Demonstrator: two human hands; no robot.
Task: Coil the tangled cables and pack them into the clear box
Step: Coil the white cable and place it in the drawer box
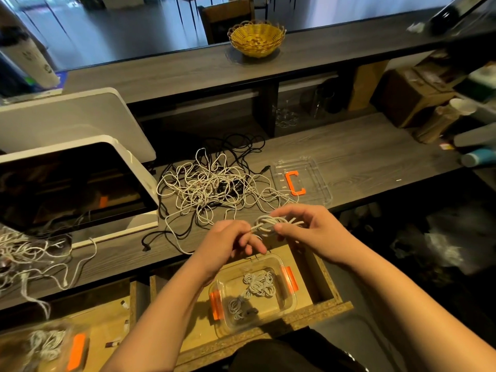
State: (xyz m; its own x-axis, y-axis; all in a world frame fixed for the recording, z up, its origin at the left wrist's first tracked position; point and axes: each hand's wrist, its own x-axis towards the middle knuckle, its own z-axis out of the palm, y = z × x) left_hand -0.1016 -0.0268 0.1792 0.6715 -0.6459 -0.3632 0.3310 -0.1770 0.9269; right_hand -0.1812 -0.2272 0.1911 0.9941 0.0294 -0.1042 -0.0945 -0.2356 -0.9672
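A small white cable coil (271,223) hangs between my hands above the desk's front edge. My right hand (303,228) pinches the coil at its right side. My left hand (232,238) grips the cable's loose end, fingers curled round it. Below, a clear box (291,299) with orange latches stands in an open drawer and holds two white coiled cables (257,284). A tangle of white and black cables (209,187) lies on the desk behind my hands. The clear lid (319,178) with an orange clip lies to the tangle's right.
A white monitor (72,178) stands at the left, with more white cable (29,253) heaped in front of it. A second box with orange latch (76,350) sits at the lower left. A yellow basket (256,37) stands on the upper shelf. Cups and bottles (456,122) crowd the right.
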